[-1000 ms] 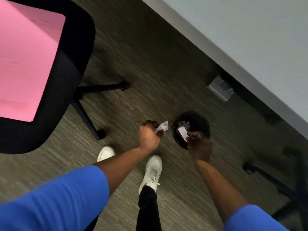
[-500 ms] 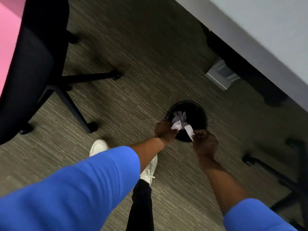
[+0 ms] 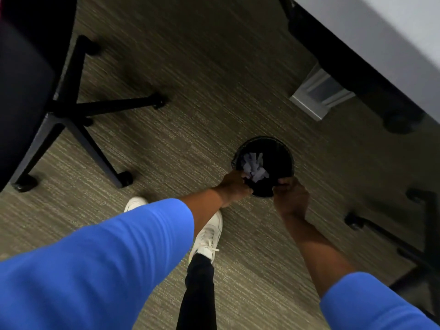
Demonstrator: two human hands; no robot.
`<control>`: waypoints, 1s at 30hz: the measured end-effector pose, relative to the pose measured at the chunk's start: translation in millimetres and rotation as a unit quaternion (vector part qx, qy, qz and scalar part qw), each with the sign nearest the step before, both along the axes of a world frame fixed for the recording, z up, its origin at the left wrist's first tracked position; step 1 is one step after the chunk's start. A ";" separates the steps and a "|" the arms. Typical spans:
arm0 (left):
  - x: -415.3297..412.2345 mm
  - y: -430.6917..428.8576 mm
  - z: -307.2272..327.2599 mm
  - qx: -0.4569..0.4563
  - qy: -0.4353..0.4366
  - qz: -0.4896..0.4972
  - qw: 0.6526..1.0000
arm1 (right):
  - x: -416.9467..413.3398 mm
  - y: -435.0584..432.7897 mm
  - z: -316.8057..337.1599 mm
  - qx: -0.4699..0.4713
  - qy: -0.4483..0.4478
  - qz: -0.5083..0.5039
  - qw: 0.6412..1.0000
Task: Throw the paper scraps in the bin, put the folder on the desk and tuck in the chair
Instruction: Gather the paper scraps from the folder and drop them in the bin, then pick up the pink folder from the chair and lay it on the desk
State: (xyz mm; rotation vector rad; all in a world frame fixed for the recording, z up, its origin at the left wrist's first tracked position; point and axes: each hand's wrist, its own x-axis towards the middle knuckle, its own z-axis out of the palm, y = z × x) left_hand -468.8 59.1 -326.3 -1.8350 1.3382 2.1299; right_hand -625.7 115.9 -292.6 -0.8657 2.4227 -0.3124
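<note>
Head camera looks down at one round black bin [image 3: 283,151] standing on the grey carpet [image 3: 190,79], and both of your hands sit at its near rim. Your left hand [image 3: 234,186] is at the rim's left side with its fingers curled over the edge; your right hand [image 3: 291,195] is at the near right side, fingers bent inward in a loose fist. Neither hand shows any paper in it, though blur keeps you from telling whether the fingertips are pinching anything. Inside the bin lies one loose cluster of white paper scraps [image 3: 254,166], several pieces overlapping, too smeared to count singly. Two blue sleeves [image 3: 107,270] end above your forearms. Two white shoes show below the left arm, one [image 3: 208,234] in full and the other only as a toe. One black chair [image 3: 31,79] stands at the left on its wheeled base, well apart from the bin, with three casters in plain sight. A second wheeled base [image 3: 404,236] shows at the right edge. One pale desk [image 3: 392,32] crosses the upper right corner, and one grey box [image 3: 321,96] sits on the floor beneath its edge. No folder appears.
</note>
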 end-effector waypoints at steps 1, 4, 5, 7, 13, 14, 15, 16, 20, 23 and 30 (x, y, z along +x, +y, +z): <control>2.4 1.0 0.6 0.005 0.003 0.003 1.000 | 3.1 0.7 0.7 -0.002 -0.005 -0.003 1.000; 12.6 3.7 4.9 0.004 0.009 -0.005 1.000 | 10.7 -0.2 3.6 0.005 -0.017 0.002 1.000; 16.7 5.3 7.4 0.003 0.006 -0.013 1.000 | 13.5 -1.8 5.0 0.008 -0.020 0.010 1.000; 25.7 7.9 11.4 -0.009 -0.010 -0.038 0.999 | 20.2 -5.2 9.3 0.007 -0.027 0.027 0.999; 69.1 9.1 38.1 -0.105 -0.071 -0.115 0.985 | 58.0 -17.5 25.7 -0.022 -0.064 0.056 0.996; 79.8 6.5 45.5 -0.121 -0.078 -0.115 0.983 | 67.8 -20.9 28.7 -0.025 -0.066 0.069 0.995; 91.5 2.9 53.6 -0.136 -0.083 -0.112 0.981 | 78.6 -24.4 31.9 -0.024 -0.061 0.085 0.994; 103.4 -2.3 62.1 -0.148 -0.086 -0.111 0.979 | 89.5 -28.5 36.4 -0.023 -0.056 0.100 0.993; 159.7 -32.6 97.9 -0.181 -0.116 -0.076 0.974 | 139.0 -55.0 60.3 -0.006 -0.116 0.128 0.985; 204.2 -59.8 121.9 -0.209 -0.145 -0.032 0.967 | 180.3 -77.6 83.8 -0.038 -0.125 0.139 0.982; 296.8 -110.6 183.2 -0.247 -0.169 0.055 0.953 | 269.4 -129.9 141.3 -0.028 -0.159 0.187 0.969</control>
